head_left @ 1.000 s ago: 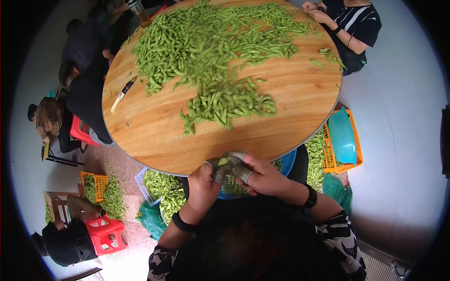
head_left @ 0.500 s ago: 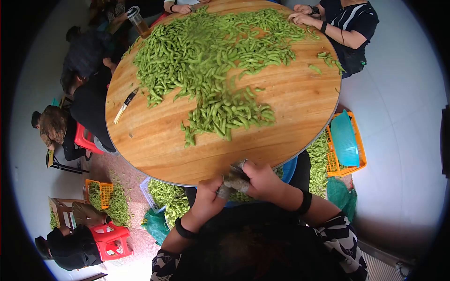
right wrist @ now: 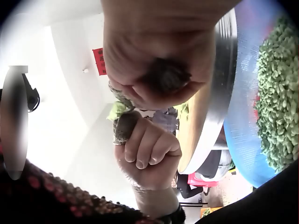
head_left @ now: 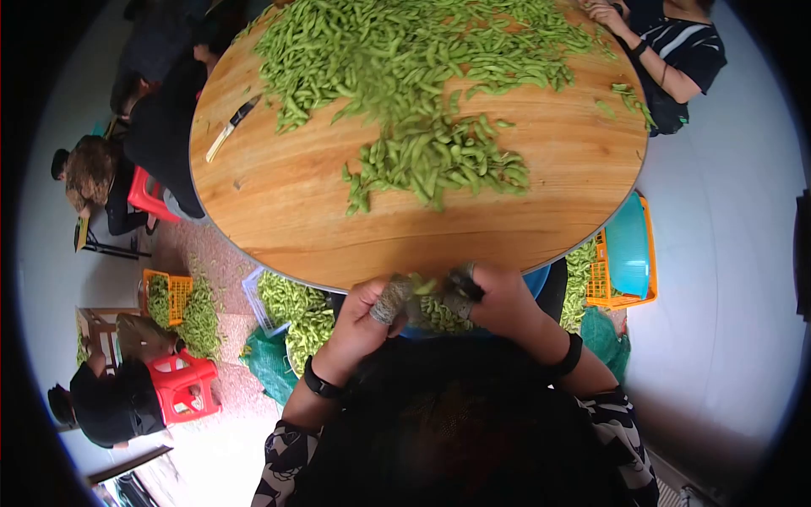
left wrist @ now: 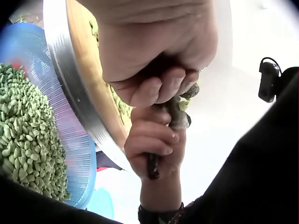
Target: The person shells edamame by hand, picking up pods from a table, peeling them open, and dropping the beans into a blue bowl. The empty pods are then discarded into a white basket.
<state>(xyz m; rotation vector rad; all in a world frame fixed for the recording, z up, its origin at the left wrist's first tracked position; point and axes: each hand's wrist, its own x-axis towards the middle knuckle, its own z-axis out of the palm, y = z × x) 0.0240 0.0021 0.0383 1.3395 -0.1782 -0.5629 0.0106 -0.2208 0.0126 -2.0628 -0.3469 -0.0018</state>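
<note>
Both hands meet just over the near table edge, with grey wrappings on thumbs and fingers. A green bean pod [head_left: 425, 287] shows between them, blurred in the head view. My left hand [head_left: 355, 317] pinches this pod at its wrapped fingertips, which the right wrist view shows more closely. The right hand [head_left: 507, 304] has its fingers curled round a tool with a dark handle [left wrist: 153, 165]; its working end is hidden. Below the hands, a blue mesh basket [left wrist: 81, 158] holds many shelled green beans [left wrist: 28, 140].
On the round wooden table [head_left: 338, 241] lie a large pile of pods [head_left: 338, 68] and a smaller heap [head_left: 439, 160] nearer me. A knife [head_left: 232, 127] lies at left. Orange crates, one with a teal basin [head_left: 628, 245], stand on the floor. Other people sit around.
My hands were close together half a second ago and now stand slightly apart, with a pod visible between them. The head view has shifted, so the table appears higher.
</note>
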